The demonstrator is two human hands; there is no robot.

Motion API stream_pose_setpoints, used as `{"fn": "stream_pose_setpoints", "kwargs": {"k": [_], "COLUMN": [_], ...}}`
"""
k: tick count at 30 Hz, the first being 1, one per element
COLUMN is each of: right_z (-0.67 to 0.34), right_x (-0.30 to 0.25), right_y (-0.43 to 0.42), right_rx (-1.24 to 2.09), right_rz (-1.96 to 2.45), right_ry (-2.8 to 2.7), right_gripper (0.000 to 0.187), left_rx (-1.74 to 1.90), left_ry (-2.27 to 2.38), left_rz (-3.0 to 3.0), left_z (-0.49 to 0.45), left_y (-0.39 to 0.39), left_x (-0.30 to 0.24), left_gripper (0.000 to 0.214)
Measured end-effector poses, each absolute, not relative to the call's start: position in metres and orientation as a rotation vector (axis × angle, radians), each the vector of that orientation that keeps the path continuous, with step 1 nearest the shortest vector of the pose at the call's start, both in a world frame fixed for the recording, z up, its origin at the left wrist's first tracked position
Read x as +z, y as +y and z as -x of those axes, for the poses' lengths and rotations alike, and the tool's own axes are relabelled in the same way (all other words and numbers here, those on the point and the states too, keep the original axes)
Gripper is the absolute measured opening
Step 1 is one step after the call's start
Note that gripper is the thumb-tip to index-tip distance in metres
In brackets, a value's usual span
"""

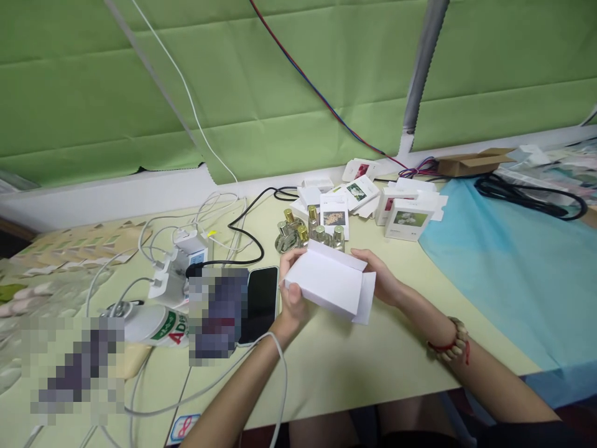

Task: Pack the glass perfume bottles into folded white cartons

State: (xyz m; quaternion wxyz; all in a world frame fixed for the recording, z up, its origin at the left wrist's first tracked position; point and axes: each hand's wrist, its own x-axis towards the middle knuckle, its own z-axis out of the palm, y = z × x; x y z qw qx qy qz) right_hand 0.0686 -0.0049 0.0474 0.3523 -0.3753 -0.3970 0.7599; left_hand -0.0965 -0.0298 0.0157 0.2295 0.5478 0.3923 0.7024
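A plain white cardboard box (329, 280) is held tilted above the table, with flaps standing out at its upper edge and right end. My left hand (293, 292) grips its left end, thumb on the near side. At the right end, my right hand (383, 280) is closed around the box by the flaps, its fingers partly hidden behind them. Just beyond the box stand several small glass bottles (338, 238) with gold caps. Behind them lie printed white cartons (334, 213), and more cartons (405, 219) stand upright to the right.
A phone (261, 303) lies left of my left hand, beside a power strip (170, 277) with tangled cables and a white bottle (149, 322) on its side. One white cable (280, 358) crosses near my left forearm. Blue sheeting (494, 261) covers the right side.
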Motion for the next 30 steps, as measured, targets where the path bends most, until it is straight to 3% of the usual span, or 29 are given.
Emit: {"fn": "stream_pose_setpoints", "kwargs": {"k": [7,14,17,30], "right_z": [-0.07,-0.066,-0.067,-0.07], "right_x": [0.048,0.031,0.033,0.03], "right_y": [-0.009,-0.002,-0.003,-0.006], "right_rx": [1.982,1.235,1.123,1.682], "right_rz": [0.94,0.944,0.922,0.746], "right_ry": [-1.405,-1.489,-1.479,-1.428], "right_gripper": [0.035,0.034,0.029,0.047], "left_rx": [1.695,1.391,1.283,1.517], "left_ry": [1.148,1.295,1.282,1.357], "left_rz": [-1.569,-1.401,-1.372,-1.321], "left_z": [0.092,0.073,0.069,0.076], "left_y": [-0.041,-0.057,-0.059,-0.047], "left_x": [0.018,0.029,0.028,0.027], "left_gripper": [0.061,0.073,0.077,0.065]}}
